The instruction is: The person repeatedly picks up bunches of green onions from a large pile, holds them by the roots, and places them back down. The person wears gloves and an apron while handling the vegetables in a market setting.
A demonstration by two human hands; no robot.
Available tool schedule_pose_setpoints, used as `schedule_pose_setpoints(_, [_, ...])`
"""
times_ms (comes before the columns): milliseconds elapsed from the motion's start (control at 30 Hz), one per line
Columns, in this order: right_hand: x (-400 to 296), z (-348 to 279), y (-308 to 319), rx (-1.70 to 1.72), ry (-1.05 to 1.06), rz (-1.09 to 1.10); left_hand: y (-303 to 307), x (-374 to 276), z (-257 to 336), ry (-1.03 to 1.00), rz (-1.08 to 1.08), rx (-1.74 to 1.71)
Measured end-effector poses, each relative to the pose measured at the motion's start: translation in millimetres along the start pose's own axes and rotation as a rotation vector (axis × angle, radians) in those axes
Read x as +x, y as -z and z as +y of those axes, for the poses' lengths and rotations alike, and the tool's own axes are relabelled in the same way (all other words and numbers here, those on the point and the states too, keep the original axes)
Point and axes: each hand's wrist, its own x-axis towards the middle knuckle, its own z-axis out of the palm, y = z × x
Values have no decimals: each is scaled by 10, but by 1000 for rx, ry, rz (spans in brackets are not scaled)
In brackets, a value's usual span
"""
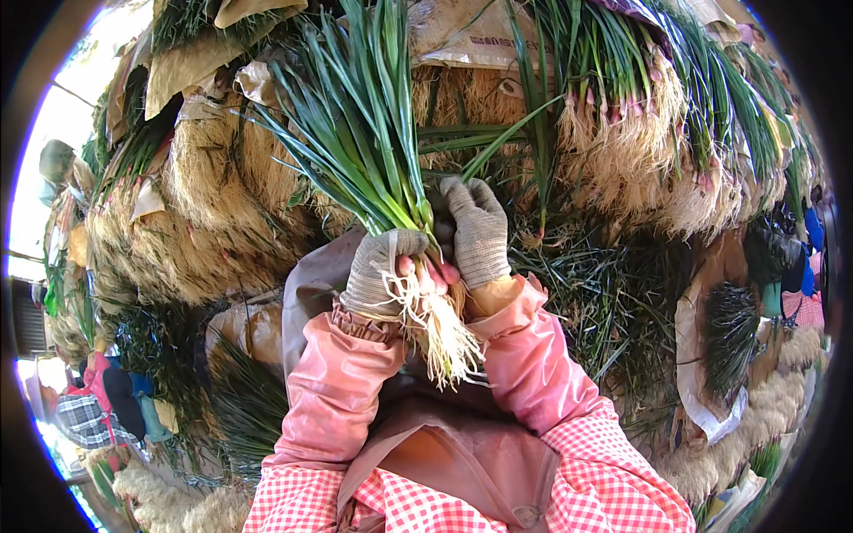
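Observation:
A bunch of green onions [383, 126] stands tilted in front of me, its long leaves pointing up and away. My left hand [383, 276], in a grey knit glove, wraps the stems just above the pinkish bulbs [433, 272]. Pale roots [443, 333] hang below that grip, over my lap. Beside the bunch, to its right, is my right hand [478, 233], gloved too, with curled fingers. A single green leaf [513, 136] runs up and right from its fingertips, which appear pinched on it. The bunch partly hides the thumb side of this hand.
Stacked green onions with dense roots [213, 166] form a bank ahead; more bunches [613, 100] lie on it at right. A printed sack [480, 33] covers part. Leaf scraps [600, 293] litter the ground at right. Other people [100, 406] sit at far left and far right.

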Motion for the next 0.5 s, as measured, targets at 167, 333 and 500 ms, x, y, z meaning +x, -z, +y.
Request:
schedule_pose_setpoints(167, [326,-207,252,-1,255,67,-264,-37,-111,-276,273,723])
schedule_pose_setpoints(333, [135,114,120,-539,330,-111,-228,104,-243,-449,338,587])
schedule_pose_setpoints(500, [283,-22,245,194,104,210,-260,-35,-153,-161,305,397])
